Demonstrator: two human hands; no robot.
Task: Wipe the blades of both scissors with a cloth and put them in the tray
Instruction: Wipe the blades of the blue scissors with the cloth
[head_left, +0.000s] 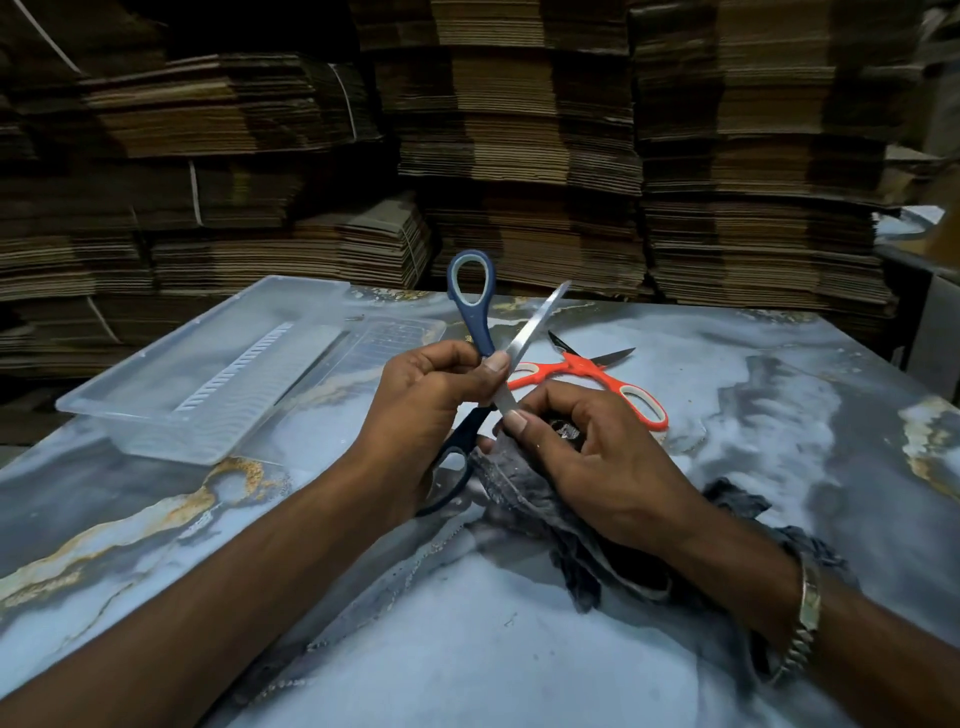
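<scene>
Currently, step in hand: wiping the blades of the blue scissors, judged from the cloth at the blade root; orange pair not yet handled, neither pair in the tray.
Blue scissors: spread open and held in the air above the middle of the tabletop; one handle loop points up and away, the other hangs below my left palm; the bare blade points up toward the far edge.
Left hand: curled round the blue scissors near the pivot, thumb pressed against the blade base.
Right hand: fingers curled, pinching the dark cloth round the lower blade; thumb tip on the steel.
Cloth: bunched in my right hand, the rest trailing onto the tabletop toward the near right corner.
Orange scissors: lying open on the tabletop just beyond my hands, toward the far edge.
Tray: clear plastic, at the far left corner, well apart from both pairs.
Method note: I would draw the cloth from pivot to tip along the flat, fingers on the spine and off the edge, then repeat on the other blade.
Risk: the open blade may swing if my left grip slackens.
Wrist: metal bracelet on my right arm.
</scene>
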